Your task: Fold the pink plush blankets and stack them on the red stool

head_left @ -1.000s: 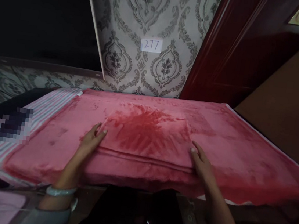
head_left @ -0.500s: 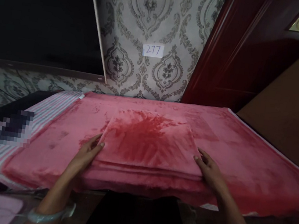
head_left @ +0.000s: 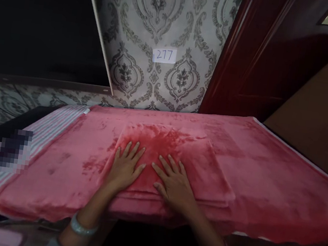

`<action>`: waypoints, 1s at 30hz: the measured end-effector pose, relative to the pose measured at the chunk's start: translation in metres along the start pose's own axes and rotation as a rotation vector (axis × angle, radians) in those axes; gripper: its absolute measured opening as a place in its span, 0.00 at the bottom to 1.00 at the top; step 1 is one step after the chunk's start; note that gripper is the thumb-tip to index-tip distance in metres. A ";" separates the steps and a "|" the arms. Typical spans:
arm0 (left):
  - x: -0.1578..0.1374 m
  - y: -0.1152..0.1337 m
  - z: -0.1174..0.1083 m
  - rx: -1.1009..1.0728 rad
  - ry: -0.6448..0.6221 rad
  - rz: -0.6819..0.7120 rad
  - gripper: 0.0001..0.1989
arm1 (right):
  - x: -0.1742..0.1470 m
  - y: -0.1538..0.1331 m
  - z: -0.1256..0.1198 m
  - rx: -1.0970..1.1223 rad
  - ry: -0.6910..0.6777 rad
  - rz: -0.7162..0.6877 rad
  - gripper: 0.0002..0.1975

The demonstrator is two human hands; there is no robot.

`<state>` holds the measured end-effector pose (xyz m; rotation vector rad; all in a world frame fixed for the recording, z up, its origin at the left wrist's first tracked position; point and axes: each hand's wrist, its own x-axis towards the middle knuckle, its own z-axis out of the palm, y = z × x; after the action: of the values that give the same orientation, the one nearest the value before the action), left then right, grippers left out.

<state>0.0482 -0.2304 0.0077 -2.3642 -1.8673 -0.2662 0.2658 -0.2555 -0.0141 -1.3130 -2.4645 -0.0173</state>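
While both hands lie flat, fingers spread, on folded red towel [head_left: 174,157]: pink blanket [head_left: 265,186] covers table; patterned wallpaper [head_left: 166,17] behind.

dim, reddish cast | corners dark | edges warped | slightly soft

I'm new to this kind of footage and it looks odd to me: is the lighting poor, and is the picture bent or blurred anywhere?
Head view: light is dim, the top left nearly black; the folded pink plush cloth under the left hand and right hand stays readable. Head view: the wide lens bows the pink plush cover's edges. Head view: a pixelated patch masks something at left.
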 end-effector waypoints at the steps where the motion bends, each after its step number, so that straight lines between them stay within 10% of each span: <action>1: -0.001 -0.002 0.004 0.002 0.002 0.002 0.29 | -0.002 0.002 0.004 -0.004 0.002 0.007 0.28; 21: 0.002 -0.008 0.008 -0.056 0.077 0.018 0.29 | -0.068 0.025 -0.002 -0.091 0.127 0.257 0.28; 30: 0.000 -0.007 0.004 -0.040 0.085 0.024 0.30 | -0.039 0.064 -0.039 -0.110 0.160 0.399 0.28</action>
<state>0.0416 -0.2278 0.0036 -2.3597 -1.8112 -0.3990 0.3491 -0.2574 0.0011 -1.7553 -2.0583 -0.1547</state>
